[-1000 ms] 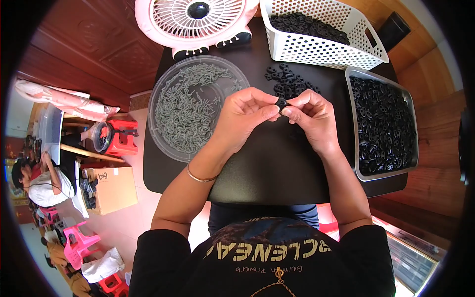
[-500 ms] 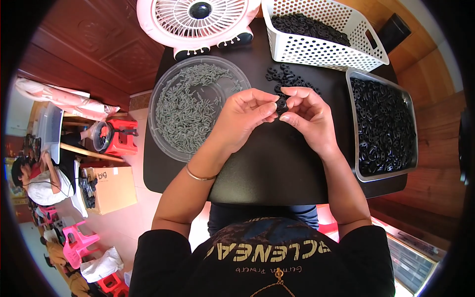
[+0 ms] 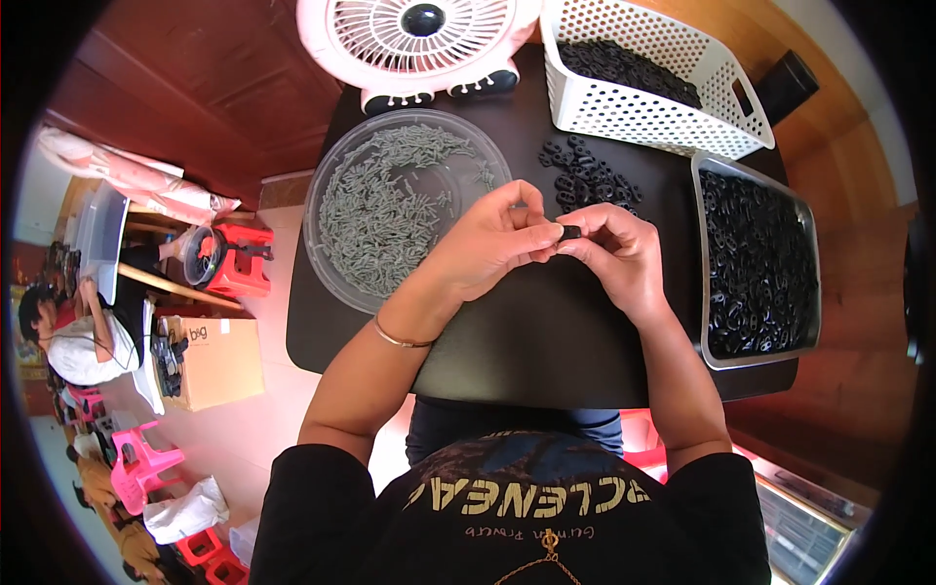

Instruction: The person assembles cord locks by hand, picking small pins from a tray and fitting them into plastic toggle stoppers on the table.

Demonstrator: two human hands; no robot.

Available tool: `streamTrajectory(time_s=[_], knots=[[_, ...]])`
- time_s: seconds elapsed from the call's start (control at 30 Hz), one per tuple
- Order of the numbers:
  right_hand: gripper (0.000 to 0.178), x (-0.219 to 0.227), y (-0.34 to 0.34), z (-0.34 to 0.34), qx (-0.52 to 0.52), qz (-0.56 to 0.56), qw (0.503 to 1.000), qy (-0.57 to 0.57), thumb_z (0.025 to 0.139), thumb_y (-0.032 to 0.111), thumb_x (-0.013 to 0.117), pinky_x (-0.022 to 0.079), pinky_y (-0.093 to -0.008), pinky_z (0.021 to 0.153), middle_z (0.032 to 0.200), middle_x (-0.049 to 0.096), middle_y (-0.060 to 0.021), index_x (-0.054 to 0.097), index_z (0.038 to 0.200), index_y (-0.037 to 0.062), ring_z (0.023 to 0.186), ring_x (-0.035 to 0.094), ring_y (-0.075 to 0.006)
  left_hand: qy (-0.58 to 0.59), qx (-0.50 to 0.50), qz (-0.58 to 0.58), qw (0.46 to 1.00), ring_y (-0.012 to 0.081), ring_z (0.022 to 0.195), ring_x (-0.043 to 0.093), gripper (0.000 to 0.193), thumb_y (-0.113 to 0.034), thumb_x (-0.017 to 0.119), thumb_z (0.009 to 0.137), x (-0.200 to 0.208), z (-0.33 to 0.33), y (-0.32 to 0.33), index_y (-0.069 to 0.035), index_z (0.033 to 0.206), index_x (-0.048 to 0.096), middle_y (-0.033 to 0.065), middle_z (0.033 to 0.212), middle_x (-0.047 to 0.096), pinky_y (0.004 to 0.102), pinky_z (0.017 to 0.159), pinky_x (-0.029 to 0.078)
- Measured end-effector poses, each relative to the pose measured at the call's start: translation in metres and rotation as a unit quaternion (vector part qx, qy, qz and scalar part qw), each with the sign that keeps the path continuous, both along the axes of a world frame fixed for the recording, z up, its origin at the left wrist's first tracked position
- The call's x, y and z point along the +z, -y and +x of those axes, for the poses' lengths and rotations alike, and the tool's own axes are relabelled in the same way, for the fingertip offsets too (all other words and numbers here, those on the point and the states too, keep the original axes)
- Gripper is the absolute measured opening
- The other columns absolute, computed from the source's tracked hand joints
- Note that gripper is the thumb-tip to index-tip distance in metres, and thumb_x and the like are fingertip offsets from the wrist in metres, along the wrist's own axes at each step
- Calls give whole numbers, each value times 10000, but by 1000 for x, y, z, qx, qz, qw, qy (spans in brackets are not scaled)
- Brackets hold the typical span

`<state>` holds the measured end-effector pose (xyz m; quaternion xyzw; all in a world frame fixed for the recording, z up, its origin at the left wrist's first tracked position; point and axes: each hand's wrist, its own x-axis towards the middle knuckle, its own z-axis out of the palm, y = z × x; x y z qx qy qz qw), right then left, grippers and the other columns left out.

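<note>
A small black plastic part (image 3: 570, 233) is pinched between my two hands above the dark table (image 3: 546, 341). My left hand (image 3: 497, 239) grips its left end with thumb and fingertips. On the right end, the fingers of my right hand (image 3: 619, 253) are closed as well. Just beyond my hands lies a loose pile of black plastic parts with holes (image 3: 590, 180). To the left, a round clear tub (image 3: 312, 210) holds many small grey-green screw-like pieces (image 3: 380, 219). A metal tray (image 3: 704, 283) at the right is full of glossy black parts (image 3: 759, 263).
A white perforated basket (image 3: 663, 122) with more black parts stands at the far right, beside a black cylinder (image 3: 786, 86). The pink fan (image 3: 424, 49) is at the far edge. Leftward are a cardboard box (image 3: 219, 361), a red stool (image 3: 242, 258) and a seated person (image 3: 93, 341).
Both hands have come slightly nearer to me with the black part, which now shows edge-on. My view has shifted a little, so the pile beyond is more exposed.
</note>
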<state>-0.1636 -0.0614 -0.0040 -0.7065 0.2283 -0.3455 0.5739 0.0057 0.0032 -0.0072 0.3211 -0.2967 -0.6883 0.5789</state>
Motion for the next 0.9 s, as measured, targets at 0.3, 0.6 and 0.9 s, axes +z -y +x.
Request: streamTrajectory(time_s=[0.3,0.6,0.9], knots=[[241,88,38,32,-255,-285,923,-37,720,58,692,477,-227,642,780,627,-39,641,956,49,657,559,-77,543,280,-162,775,209,708,588,150,-52,631,737,17,46,-2,-15,863,558,98,794,593,290,645,470],[220,111,57,25,-224,-431,872,-62,738,66,661,468,-294,687,869,629,-76,634,956,64,766,592,-163,783,231,-142,560,292,739,550,111,-39,627,641,9,64,-9,-47,750,608,106,722,560,392,661,456],[180,45,18,-12,-69,-224,966,-108,730,-35,637,480,-228,619,838,630,-69,642,899,26,700,599,-125,795,166,-145,564,276,740,547,125,-21,613,605,13,68,-11,-68,720,625,88,724,554,380,664,446]])
